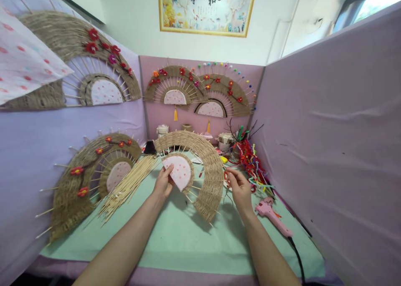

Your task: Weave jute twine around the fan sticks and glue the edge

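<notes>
A woven twine fan on thin sticks is held up over the table, tilted, with its outer band to the right. My left hand grips it by the white half-circle with red dots, thumb on the front. At the fan's right outer edge, my right hand is closed in a pinch. A thin strand of twine hangs just below those fingers; the pinched part is mostly hidden by the hand.
A bundle of thin sticks lies left. A pink glue gun with a black cord is at right. Colourful pipe cleaners pile up behind. A flowered fan leans left; others hang on the partitions. Mint cloth covers the table.
</notes>
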The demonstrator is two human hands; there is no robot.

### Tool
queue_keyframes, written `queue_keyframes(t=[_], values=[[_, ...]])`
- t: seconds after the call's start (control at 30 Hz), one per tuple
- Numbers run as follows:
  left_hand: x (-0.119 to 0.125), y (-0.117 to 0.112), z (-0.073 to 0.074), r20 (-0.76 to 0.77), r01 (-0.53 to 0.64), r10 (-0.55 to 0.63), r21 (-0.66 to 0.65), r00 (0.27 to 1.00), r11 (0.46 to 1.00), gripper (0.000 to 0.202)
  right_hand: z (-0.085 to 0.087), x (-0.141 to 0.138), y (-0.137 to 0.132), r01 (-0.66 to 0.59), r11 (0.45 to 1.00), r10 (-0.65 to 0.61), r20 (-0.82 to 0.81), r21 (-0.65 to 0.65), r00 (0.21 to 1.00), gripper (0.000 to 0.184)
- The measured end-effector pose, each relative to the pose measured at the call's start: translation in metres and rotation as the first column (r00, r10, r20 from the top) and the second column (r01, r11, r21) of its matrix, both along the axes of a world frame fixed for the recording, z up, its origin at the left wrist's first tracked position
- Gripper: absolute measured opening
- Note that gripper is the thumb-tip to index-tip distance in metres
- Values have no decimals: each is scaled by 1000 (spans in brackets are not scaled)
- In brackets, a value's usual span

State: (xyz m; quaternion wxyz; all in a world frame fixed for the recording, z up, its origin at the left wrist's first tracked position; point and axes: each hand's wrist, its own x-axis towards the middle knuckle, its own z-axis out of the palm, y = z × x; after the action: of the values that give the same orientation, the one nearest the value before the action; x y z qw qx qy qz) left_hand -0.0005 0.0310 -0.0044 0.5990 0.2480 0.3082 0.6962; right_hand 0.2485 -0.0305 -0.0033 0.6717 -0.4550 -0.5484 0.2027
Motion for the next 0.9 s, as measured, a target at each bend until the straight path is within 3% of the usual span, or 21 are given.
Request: queue_keyframes(t=[0.9], values=[[-3, -1, 1, 47, -92, 91, 9, 995, 996, 15, -3, -3, -2, -5, 1000, 1, 219, 20, 976, 26]])
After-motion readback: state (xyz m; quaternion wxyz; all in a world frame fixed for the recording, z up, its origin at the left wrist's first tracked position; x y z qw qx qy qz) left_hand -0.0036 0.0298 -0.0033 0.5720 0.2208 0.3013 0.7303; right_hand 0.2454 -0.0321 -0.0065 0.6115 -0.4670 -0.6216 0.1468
